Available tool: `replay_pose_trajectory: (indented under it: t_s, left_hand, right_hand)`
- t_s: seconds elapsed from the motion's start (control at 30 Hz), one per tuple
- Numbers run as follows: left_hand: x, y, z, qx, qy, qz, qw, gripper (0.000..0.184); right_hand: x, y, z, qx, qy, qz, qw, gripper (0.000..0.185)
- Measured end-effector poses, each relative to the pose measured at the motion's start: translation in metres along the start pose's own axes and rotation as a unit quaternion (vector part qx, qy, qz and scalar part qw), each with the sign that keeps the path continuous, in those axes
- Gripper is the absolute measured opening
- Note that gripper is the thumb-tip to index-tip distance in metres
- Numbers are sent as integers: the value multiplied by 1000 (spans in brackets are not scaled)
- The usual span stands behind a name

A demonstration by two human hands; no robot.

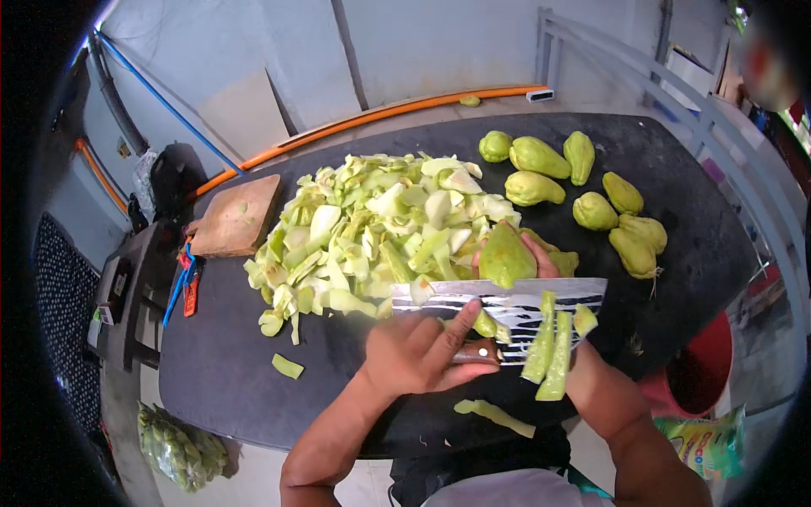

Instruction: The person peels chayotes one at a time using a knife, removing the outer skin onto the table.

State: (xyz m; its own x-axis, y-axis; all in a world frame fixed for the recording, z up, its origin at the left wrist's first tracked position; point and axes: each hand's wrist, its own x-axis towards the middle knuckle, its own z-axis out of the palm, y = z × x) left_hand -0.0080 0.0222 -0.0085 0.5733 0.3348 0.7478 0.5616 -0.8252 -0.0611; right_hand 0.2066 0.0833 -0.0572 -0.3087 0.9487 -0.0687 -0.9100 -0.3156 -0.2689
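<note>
My left hand (430, 346) is wrapped round the brown handle of a wide cleaver (536, 313), its index finger laid along the blade. Strips of green peel (553, 346) cling to the blade's face. Behind the blade, my right hand (541, 255) holds a green chayote (507, 256); the blade hides much of that hand. The cleaver's upper edge is at the lower end of the chayote. A large heap of pale green pieces (363, 228) lies on the dark table (253, 372), just beyond the hands.
Several whole chayotes (539, 157) lie at the table's back right. A wooden board (241, 218) rests at the left edge. Loose peel (494, 416) lies near the front edge. A red bin (705, 363) stands at the right, a bag of greens (182, 448) on the floor at the left.
</note>
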Motion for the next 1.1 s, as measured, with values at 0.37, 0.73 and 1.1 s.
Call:
replay_pose_trajectory:
  t_s: [0.37,0.73,1.1]
  left_hand:
    - [0,-1,-9,-55,-31,-15,998,77]
    - [-14,-22,-5,-65,-16,-53,996,79]
    - [-14,-26,-8,-82,-13,-67,994,75]
  right_hand:
    - [-9,2,21,-113,-19,-32,993,38]
    - [-11,6,33,-126,-38,-21,991,43]
    - [-8,9,27,-168,-33,32,985,50]
